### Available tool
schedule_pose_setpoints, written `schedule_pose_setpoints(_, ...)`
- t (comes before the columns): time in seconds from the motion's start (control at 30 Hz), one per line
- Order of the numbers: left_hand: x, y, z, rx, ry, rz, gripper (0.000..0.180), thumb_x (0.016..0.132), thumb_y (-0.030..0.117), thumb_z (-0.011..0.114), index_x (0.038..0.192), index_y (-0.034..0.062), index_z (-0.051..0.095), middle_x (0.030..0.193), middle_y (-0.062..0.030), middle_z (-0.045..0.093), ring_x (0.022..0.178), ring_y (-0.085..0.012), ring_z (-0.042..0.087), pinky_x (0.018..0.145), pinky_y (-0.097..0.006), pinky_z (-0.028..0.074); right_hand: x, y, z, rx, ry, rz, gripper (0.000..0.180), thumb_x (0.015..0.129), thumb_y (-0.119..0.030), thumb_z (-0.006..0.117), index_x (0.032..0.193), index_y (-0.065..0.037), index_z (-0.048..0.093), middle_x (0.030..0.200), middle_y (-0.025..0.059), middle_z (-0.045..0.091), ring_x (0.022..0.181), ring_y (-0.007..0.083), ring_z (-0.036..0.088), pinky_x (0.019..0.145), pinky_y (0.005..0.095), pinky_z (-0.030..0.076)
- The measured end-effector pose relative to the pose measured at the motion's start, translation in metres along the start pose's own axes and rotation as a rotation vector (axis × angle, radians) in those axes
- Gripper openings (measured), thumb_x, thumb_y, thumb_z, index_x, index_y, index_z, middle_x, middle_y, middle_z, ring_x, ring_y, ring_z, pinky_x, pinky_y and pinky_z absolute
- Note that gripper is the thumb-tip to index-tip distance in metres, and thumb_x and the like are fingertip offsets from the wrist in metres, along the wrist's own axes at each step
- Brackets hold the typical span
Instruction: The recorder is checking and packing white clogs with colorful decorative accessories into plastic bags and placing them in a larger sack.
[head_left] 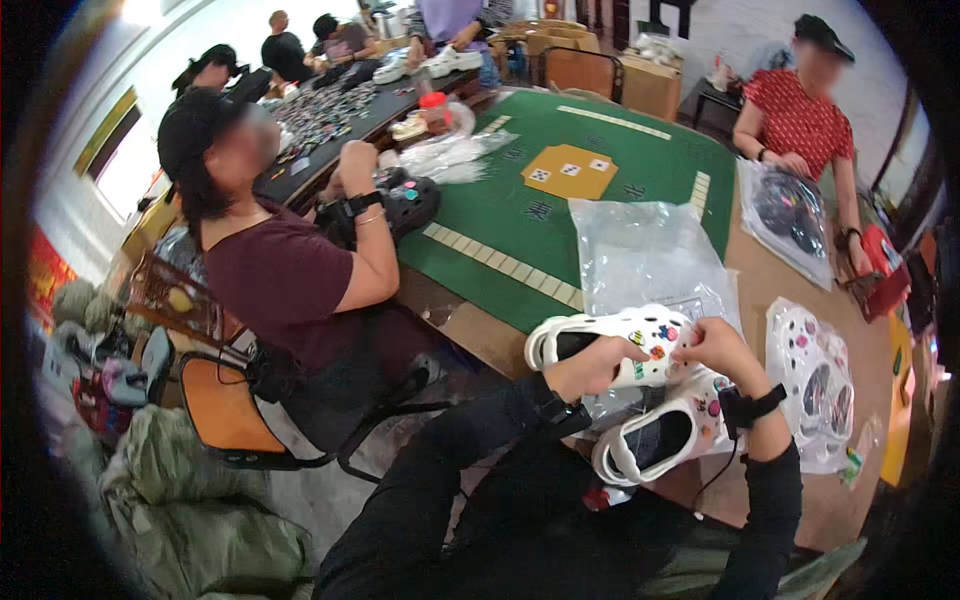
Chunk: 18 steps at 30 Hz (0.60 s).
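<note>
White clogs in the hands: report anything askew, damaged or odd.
Nothing stands out. The left hand holds the upper white clog on its side while the right hand touches its charm-studded front; the second white clog lies beneath, apparently intact.

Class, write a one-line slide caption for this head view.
Left hand and right hand hold a white clog with colourful charms above a second clog.

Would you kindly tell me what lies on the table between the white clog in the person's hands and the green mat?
In the head view, a clear plastic bag lies between the white clog and the green mat.
</note>
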<state>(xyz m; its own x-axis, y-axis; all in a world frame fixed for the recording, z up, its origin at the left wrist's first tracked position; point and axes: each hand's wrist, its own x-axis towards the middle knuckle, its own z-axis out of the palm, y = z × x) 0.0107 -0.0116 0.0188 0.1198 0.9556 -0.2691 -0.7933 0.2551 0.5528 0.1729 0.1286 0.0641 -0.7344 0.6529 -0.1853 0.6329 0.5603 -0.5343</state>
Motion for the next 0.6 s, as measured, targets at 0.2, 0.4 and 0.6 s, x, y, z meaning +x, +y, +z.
schedule_pose_setpoints(0.2, -0.002, 0.006, -0.002, -0.032, 0.036, -0.006, 0.043, 0.074, -0.010, 0.048, 0.117, -0.0079, 0.044, 0.110, -0.0189, 0.056, 0.096, -0.0287, 0.060, 0.084, -0.039, 0.051, 0.012, -0.012, -0.004, -0.014, -0.075, 0.043, 0.041, 0.053, -0.030, 0.082, 0.059, -0.001, 0.055, 0.055, 0.0101, 0.056, 0.051, 0.0179, 0.053, 0.050, 0.0312, 0.042)
schedule_pose_setpoints(0.4, 0.001, 0.010, 0.000, 0.013, 0.052, -0.014, 0.045, 0.072, -0.008, 0.048, 0.117, -0.0052, 0.044, 0.109, -0.0177, 0.056, 0.097, -0.0295, 0.059, 0.087, -0.040, 0.048, 0.015, -0.014, -0.010, -0.028, -0.059, 0.019, 0.035, 0.057, -0.023, 0.082, 0.058, -0.002, 0.054, 0.055, 0.0041, 0.055, 0.050, 0.0126, 0.051, 0.045, 0.0275, 0.039)
schedule_pose_setpoints(0.6, 0.005, 0.001, -0.004, 0.020, 0.090, -0.019, 0.045, 0.072, -0.008, 0.051, 0.117, -0.0058, 0.045, 0.109, -0.0171, 0.057, 0.096, -0.0289, 0.059, 0.084, -0.038, 0.049, 0.015, -0.003, -0.012, 0.071, -0.142, 0.088, 0.040, 0.056, -0.031, 0.083, 0.059, 0.000, 0.058, 0.054, 0.0066, 0.056, 0.049, 0.0131, 0.051, 0.045, 0.0279, 0.040)
